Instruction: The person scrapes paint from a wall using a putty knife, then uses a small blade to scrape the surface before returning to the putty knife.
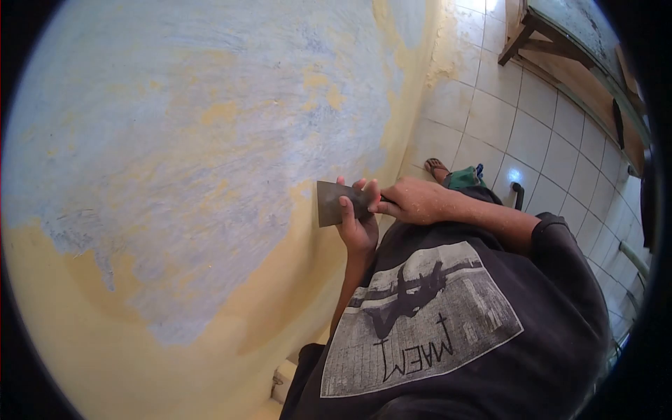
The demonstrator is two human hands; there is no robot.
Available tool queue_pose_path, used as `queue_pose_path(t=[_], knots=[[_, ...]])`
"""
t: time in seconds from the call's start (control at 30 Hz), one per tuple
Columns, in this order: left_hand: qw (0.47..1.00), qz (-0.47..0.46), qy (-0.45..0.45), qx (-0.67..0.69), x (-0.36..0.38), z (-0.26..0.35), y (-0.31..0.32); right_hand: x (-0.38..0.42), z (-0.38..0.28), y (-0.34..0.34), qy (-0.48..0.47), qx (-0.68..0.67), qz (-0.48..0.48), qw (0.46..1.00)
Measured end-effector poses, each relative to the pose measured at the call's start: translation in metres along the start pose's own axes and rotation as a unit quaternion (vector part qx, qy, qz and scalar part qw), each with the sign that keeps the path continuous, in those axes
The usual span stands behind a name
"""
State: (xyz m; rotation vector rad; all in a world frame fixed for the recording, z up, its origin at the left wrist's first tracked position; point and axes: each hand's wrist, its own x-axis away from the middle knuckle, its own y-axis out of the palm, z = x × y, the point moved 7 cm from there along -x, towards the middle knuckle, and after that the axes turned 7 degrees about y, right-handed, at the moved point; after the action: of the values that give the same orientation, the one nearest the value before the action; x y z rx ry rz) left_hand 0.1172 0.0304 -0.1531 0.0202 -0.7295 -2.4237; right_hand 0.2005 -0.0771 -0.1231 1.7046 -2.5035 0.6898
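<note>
A scraper with a wide, flat grey metal blade [331,204] is in front of my torso, close to the wall. My right hand [418,200] is closed around its handle, most of which the fingers hide. My left hand [360,232] pinches the blade, its thumb on the near face and its other fingers showing past the far side. The blade's broad edge points left, toward the wall [210,161]. Yellow paint on that wall gives way to a large pale bluish-grey, rough patch with scattered yellow remnants.
White floor tiles [493,115] run along the foot of the wall. A wooden-legged table [574,28] stands at the upper right. My foot [435,168] and a green cloth [463,178] show beyond my right hand. Dark and pale objects line the right edge, partly cut off.
</note>
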Motion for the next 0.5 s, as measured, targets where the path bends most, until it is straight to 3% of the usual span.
queue_pose_path(t=[0.5], knots=[[0.999,-0.010,0.030,0.016,-0.004,0.006,-0.014,-0.004,0.002,0.010,0.002,-0.021,0.009,1.000]])
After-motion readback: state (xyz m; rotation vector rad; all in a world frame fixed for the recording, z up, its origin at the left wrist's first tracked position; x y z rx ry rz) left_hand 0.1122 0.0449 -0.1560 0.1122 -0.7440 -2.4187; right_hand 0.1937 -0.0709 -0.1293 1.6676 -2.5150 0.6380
